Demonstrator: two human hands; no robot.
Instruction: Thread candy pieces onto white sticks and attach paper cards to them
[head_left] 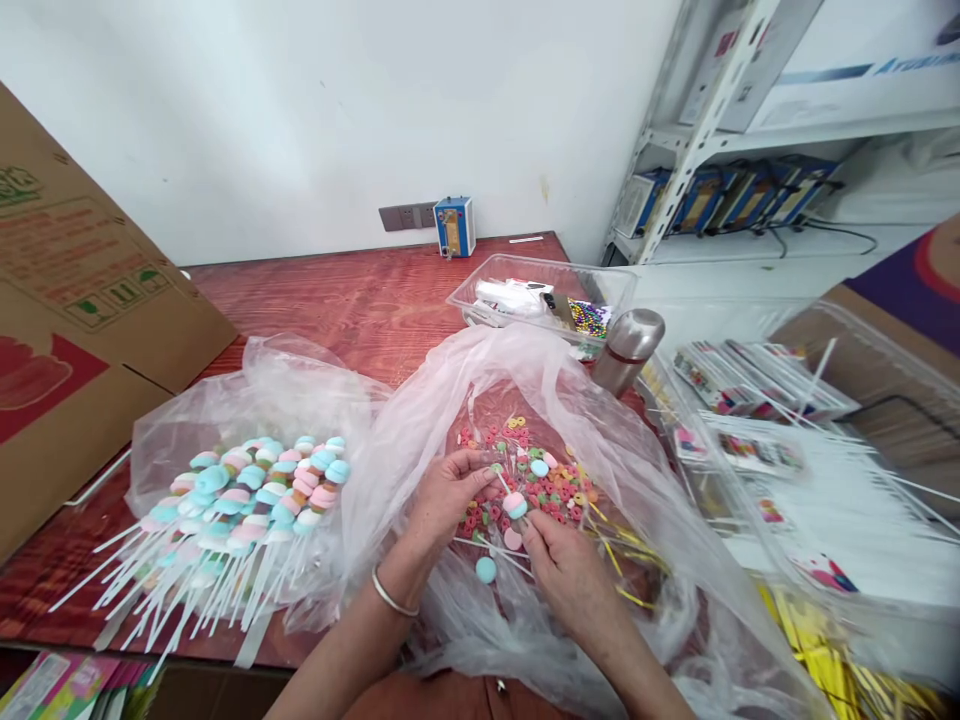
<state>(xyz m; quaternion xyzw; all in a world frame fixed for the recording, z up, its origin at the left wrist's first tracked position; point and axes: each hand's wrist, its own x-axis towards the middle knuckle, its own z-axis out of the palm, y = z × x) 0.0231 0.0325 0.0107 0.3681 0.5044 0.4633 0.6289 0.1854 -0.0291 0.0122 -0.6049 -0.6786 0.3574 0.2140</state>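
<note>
My left hand [444, 497] pinches a white lollipop stick between thumb and fingers. On the stick's lower end sits a pink, white and blue marshmallow [514, 505], which the thumb and fingers of my right hand [570, 572] grip from below. Both hands are over an open clear plastic bag [382, 480] containing small red, green and yellow candy rings [551, 490]. Loose blue marshmallows [486, 570] and a pink one [512, 539] lie close to my fingers. To the left, many finished-looking marshmallow sticks [247, 490] are piled on plastic, stick ends toward me.
A large cardboard box [90, 290] stands at the left. Behind the bag are a clear plastic tray [510, 268] and a steel flask [630, 350]. At the right, a clear bin [720, 480] contains white sticks and printed cards; yellow ties [817, 650] lie below it.
</note>
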